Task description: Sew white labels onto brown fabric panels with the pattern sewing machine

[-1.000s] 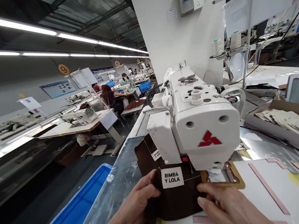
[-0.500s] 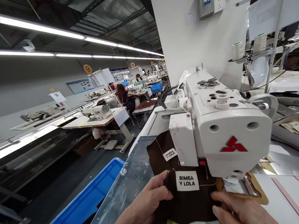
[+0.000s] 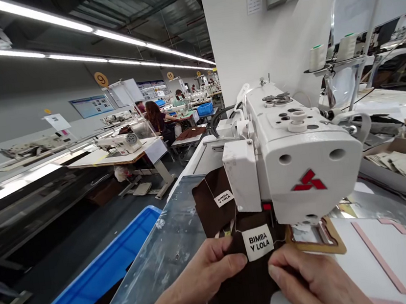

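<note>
A dark brown fabric piece (image 3: 244, 290) with a white "BIMBA Y LOLA" label (image 3: 258, 243) lies in front of the sewing machine (image 3: 309, 148). My left hand (image 3: 217, 268) pinches it left of the label, thumb on top. On the right, my right hand (image 3: 307, 277) closes thumb and finger on the piece just below the label's lower right corner. A loose thread runs from the label to these fingers; whether they grip it too is hidden. Behind lies a second brown piece (image 3: 204, 208) with the same label (image 3: 224, 198), partly hidden by the machine head.
A tan clamp frame (image 3: 335, 239) sits under the machine head. White sheeting with pink strips (image 3: 381, 258) covers the right side. A cardboard box (image 3: 373, 154) of pale pieces stands at the right, a blue bin (image 3: 92, 274) at the lower left. Other workers sit farther back.
The labelled piece has turned slightly, so its label tilts up to the right. My right hand has moved left, nearer the label, and my left thumb reaches farther onto the fabric. The view dips slightly.
</note>
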The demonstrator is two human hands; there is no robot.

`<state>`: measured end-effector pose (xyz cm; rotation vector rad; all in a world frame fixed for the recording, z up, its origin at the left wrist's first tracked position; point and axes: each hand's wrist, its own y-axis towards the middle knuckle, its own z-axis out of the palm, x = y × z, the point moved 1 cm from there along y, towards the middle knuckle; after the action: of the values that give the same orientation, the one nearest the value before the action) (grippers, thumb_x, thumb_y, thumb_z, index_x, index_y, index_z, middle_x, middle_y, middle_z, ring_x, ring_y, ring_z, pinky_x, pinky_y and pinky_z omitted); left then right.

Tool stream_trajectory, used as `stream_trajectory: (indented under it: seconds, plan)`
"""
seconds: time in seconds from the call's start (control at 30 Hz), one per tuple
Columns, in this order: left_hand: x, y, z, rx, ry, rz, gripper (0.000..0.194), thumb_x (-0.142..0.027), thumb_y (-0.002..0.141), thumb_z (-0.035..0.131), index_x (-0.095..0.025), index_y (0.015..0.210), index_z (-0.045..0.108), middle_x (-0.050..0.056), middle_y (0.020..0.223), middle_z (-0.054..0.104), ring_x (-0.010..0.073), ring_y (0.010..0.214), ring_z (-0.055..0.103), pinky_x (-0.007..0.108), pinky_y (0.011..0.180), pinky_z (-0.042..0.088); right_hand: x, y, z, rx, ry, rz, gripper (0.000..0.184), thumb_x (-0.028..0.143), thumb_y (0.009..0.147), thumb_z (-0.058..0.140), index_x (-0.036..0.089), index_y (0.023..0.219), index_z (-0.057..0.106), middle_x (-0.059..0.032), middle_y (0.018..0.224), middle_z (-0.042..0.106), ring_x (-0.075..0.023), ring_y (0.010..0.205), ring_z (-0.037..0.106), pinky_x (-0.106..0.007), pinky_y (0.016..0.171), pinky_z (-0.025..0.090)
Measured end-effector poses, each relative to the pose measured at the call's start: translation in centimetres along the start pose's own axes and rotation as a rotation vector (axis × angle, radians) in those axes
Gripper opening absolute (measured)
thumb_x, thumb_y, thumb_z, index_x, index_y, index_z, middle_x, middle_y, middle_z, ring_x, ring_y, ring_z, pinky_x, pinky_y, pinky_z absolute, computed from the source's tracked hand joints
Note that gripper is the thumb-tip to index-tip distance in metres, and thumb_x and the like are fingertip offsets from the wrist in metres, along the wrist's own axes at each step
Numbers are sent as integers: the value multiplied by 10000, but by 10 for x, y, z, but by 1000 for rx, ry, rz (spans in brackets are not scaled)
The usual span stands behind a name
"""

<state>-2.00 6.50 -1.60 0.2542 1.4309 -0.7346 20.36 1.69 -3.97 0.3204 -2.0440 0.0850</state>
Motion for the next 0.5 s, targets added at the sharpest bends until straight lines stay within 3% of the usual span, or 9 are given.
stream_trajectory:
  seconds: [0.17,0.5]
  plan:
    - [3,-2,3,-2,87,5,407,-491,907,757,-102,849,654,12,708,521,119,635,439,247,589,344,12,9,8,-35,-23,-98,194,330,1014,461,251,860,551,45,699,614,-142,623,573,-261,578,373]
    - [2,-6,8,-8,182,-21,342,-425,931,698,-139,782,584,-5,700,473,118,629,400,259,549,280,8,16,14,10,-194,-130,161,254,982,456,243,832,514,39,676,597,-139,585,545,-255,543,361]
